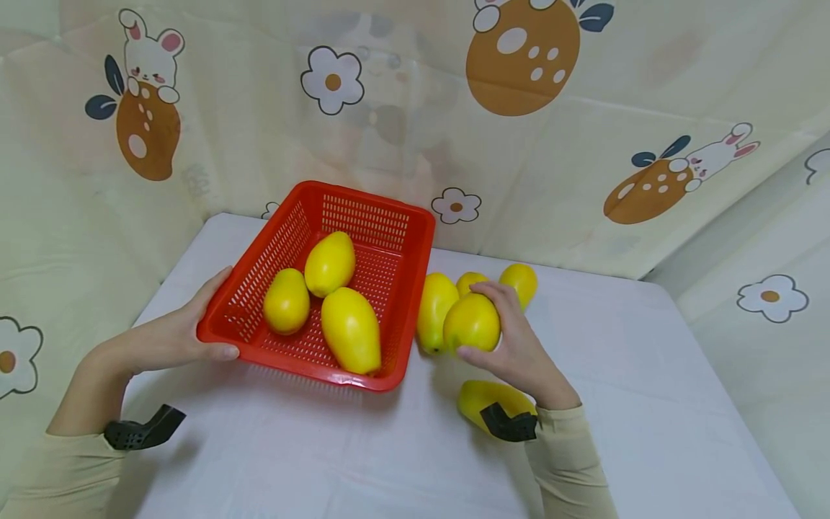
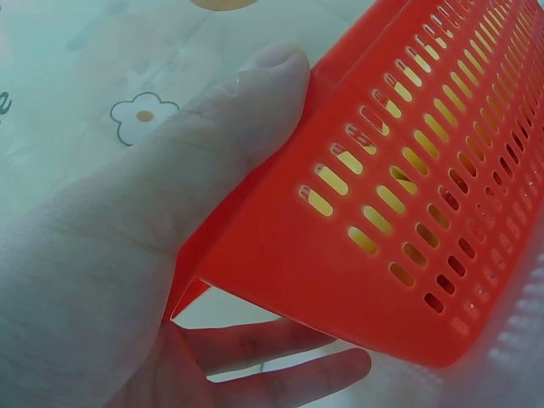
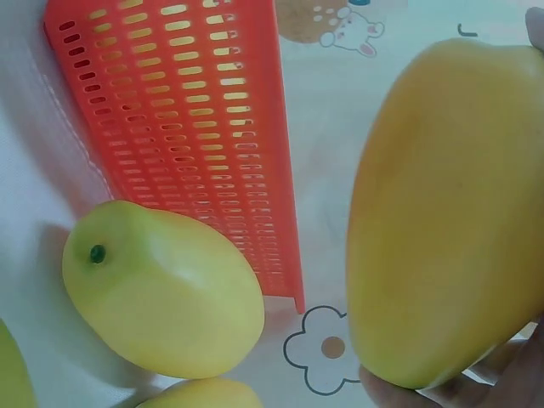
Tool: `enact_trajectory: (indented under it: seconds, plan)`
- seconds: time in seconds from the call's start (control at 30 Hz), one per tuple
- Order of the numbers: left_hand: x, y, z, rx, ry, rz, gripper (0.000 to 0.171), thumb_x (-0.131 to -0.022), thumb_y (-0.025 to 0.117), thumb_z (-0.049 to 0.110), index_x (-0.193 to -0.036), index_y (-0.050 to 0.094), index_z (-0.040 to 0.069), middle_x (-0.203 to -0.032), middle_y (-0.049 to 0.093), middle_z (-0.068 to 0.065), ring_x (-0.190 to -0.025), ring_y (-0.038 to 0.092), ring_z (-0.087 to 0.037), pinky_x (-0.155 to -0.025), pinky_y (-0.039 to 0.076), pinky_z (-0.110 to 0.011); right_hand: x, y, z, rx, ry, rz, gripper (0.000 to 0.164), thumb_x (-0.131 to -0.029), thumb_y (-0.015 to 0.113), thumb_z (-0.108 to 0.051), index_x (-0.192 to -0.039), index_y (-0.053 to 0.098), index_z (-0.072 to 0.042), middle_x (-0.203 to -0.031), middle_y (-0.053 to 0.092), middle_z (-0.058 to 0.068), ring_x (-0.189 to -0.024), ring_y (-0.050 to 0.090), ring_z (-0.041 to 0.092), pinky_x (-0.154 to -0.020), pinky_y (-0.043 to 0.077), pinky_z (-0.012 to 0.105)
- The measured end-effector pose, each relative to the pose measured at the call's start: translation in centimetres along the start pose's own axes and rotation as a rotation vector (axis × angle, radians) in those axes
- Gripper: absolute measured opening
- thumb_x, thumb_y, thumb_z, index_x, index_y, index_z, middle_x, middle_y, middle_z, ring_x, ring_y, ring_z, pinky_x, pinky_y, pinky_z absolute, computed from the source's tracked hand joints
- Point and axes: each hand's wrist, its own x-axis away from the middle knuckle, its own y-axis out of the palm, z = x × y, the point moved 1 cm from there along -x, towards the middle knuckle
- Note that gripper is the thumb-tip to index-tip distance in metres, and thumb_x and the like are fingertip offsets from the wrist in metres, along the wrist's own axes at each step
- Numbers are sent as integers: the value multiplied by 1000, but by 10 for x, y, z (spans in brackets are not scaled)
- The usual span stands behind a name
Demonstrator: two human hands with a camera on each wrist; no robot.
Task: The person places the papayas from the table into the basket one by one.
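Note:
A red perforated plastic basket [image 1: 379, 259] holds three yellow mangoes, one of them the large mango [image 1: 351, 330] near its front wall. My left hand [image 1: 188, 328] grips the basket's left front corner; in the left wrist view the thumb [image 2: 272, 93] lies along the rim and fingers show beneath. With my right hand [image 1: 519, 353] I hold a yellow mango [image 1: 472, 322] just right of the basket. In the right wrist view this held mango [image 3: 446, 221] fills the right side, fingers around its end. Another mango [image 3: 166, 289] lies against the basket's outer wall.
Behind the held fruit, more mangoes, including the rear right mango [image 1: 519, 282], lie on the white table [image 1: 622, 404]. Nearer the front, a mango [image 1: 483, 400] is partly covered by the right wrist's black mount [image 1: 509, 424]. A patterned curtain [image 1: 389, 144] hangs behind.

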Motion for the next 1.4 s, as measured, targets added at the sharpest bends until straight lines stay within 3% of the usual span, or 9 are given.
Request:
enact_trajectory:
  seconds: [0.6, 0.8, 1.0, 1.23, 1.4]
  plan:
    - [3, -1, -1, -1, 7, -15, 105, -75, 70, 32, -140, -12, 40, -142, 20, -8, -121, 29, -28, -71, 53, -30, -1, 1, -7, -130, -110, 180, 81, -68, 74, -16, -135, 32, -29, -138, 25, -4, -116, 37, 15, -92, 36, 44]
    - [2, 0, 0, -4, 10, -14, 104, -75, 70, 32, -140, -12, 40, -142, 20, -7, -121, 29, -27, -72, 52, -30, 0, 2, -9, -207, -186, 252, 82, -66, 73, -15, -136, 33, -25, -139, 25, -5, -119, 36, 17, -94, 37, 31]
    - [1, 0, -1, -1, 17, -15, 104, -75, 70, 32, -140, -11, 40, -141, 20, -7, -120, 30, -27, -72, 52, -30, 0, 7, -11, -253, -230, 267, 78, -66, 73, -18, -134, 36, -16, -142, 24, 2, -121, 35, 21, -93, 37, 27]
    - [1, 0, -1, 5, -4, -7, 105, -75, 71, 32, -140, -11, 40, -142, 20, -6, -121, 29, -26, -73, 53, -31, -1, 14, -13, -248, -267, 274, 78, -65, 75, -25, -132, 37, -15, -142, 23, 5, -121, 35, 22, -93, 38, 28]
    - [1, -1, -1, 11, 5, -15, 105, -75, 70, 32, -140, -11, 40, -143, 18, -8, -123, 27, -29, -73, 53, -32, -2, 17, -17, -278, -265, 281, 80, -63, 78, -20, -131, 36, -12, -142, 22, 6, -120, 37, 22, -93, 41, 27]
